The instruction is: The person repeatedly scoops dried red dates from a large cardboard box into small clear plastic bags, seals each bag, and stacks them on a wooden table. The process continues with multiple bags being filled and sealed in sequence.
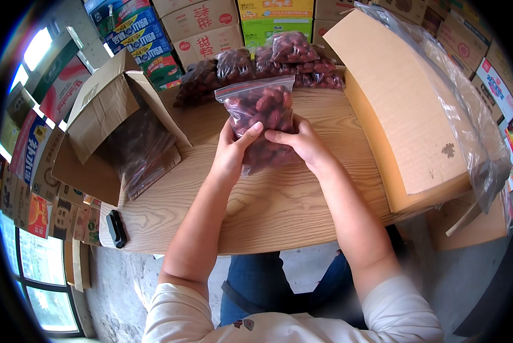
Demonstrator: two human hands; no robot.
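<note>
Between my two hands is a clear zip bag [271,108] filled with dark red dried dates, held above the middle of the wooden table. My left hand [233,146] grips its left side, thumb lying across the front. On the right side my right hand [302,143] holds it the same way, its thumb pointing inward. The zip edge runs along the top of the bag, which tilts slightly; whether it is sealed I cannot tell. The fingers behind the bag are hidden.
Several filled bags of dates [233,66] line the table's far edge. An open carton [116,108] with plastic film inside lies at the left, near a small black object [116,228]. A large carton [405,103] with a plastic liner stands at the right. Stacked boxes [202,28] rise behind.
</note>
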